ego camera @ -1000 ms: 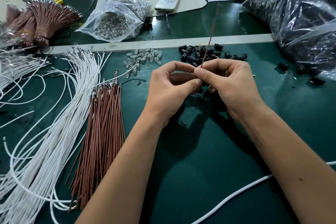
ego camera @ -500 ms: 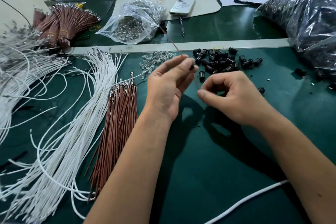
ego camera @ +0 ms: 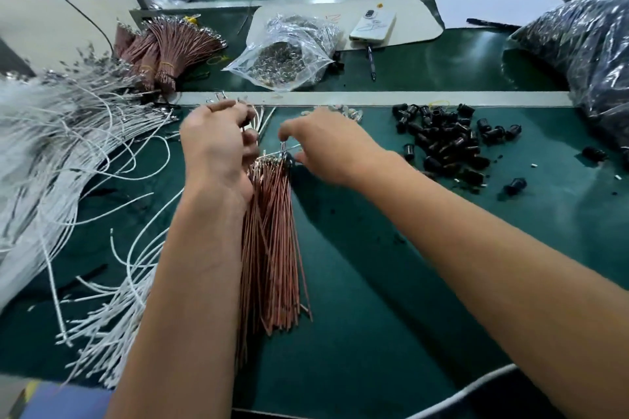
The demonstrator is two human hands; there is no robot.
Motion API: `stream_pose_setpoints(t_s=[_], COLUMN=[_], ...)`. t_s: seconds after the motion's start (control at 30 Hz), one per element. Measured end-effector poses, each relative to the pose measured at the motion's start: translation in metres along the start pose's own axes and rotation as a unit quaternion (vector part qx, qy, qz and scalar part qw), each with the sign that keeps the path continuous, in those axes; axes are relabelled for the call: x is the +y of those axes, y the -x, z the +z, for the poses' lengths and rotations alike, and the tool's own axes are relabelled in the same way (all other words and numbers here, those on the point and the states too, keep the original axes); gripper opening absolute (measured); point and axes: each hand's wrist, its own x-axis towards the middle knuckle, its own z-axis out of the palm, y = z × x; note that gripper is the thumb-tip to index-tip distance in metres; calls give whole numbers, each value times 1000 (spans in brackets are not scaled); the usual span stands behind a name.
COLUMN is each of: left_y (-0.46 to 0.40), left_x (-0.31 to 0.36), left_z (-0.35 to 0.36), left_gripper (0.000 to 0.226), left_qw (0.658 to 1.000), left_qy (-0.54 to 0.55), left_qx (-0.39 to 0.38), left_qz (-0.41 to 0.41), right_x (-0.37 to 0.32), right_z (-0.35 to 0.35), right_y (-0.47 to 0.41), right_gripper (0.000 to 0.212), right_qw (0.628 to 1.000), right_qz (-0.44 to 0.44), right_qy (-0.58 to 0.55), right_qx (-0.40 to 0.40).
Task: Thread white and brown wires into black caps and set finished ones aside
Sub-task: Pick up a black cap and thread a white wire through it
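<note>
A loose bundle of brown wires (ego camera: pixel 272 248) lies on the green mat, metal terminals pointing away from me. My right hand (ego camera: pixel 326 146) pinches the terminal tip of one brown wire at the top of that bundle. My left hand (ego camera: pixel 218 146) is just left of it, fingers curled over the terminal ends of the white wires (ego camera: pixel 102 160), which fan out to the left; it seems to pinch one. The hand's back hides exactly what the fingers grip. A heap of black caps (ego camera: pixel 446 143) sits to the right of my right hand.
Behind a pale strip stand tied brown wire bunches (ego camera: pixel 163 48), a clear bag of metal parts (ego camera: pixel 282 58), a phone (ego camera: pixel 372 25) with a pen, and a big bag of black parts (ego camera: pixel 585 54). A white cable (ego camera: pixel 483 384) crosses the front right.
Both hands left the middle of the mat and moved left to the wire piles. The cap and brown wire held earlier are no longer seen. The camera view swung left too.
</note>
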Motion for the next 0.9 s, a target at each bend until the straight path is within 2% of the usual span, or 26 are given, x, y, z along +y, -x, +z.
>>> stream_pose_setpoints(t_s=[0.07, 0.13, 0.2, 0.23, 0.3, 0.4, 0.57, 0.63, 0.7, 0.73, 0.8, 0.83, 0.87, 0.9], left_y=[-6, -12, -14, -15, -13, -1, 24, 36, 43, 45, 45, 45, 45, 46], left_x=[-2, -3, -3, -3, -2, 2, 17, 15, 8, 3, -9, -16, -24, -32], left_z=[0, -1, -1, 1, 7, 18, 43, 62, 87, 100, 125, 135, 142, 148], left_gripper=[11, 7, 7, 8, 11, 16, 18, 15, 11, 11, 10, 10, 11, 15], left_qw=[988, 937, 873, 850, 839, 870, 858, 887, 925, 937, 942, 939, 936, 933], left_qy=[-141, -315, -446, -483, -499, -444, -444, -370, -243, -168, -37, 3, 27, 41], left_qx=[20, 40, 17, -10, -73, -158, -211, -250, -289, -304, -313, -311, -309, -309], left_qz=[68, 144, 198, 212, 203, 147, 149, 116, 39, -13, -111, -144, -167, -181], right_x=[-8, -10, -6, 0, 17, 47, 99, 118, 127, 127, 127, 126, 123, 120], right_z=[4, 0, -9, -15, -33, -65, -105, -112, -109, -104, -92, -85, -78, -71], right_y=[-9, -11, -10, -9, -7, 2, 30, 45, 65, 77, 97, 107, 115, 123], right_gripper=[15, 11, 12, 12, 15, 16, 24, 39, 62, 61, 36, 22, 18, 25], right_qw=[998, 996, 994, 992, 980, 958, 915, 900, 885, 875, 860, 861, 862, 856], right_qz=[-4, 5, 13, 23, 54, 103, 189, 211, 224, 234, 265, 274, 274, 270], right_qy=[62, 83, 59, 28, -30, -41, -77, -124, -191, -221, -275, -311, -360, -416], right_qx=[4, 40, 92, 124, 189, 264, 347, 360, 361, 361, 337, 294, 227, 148])
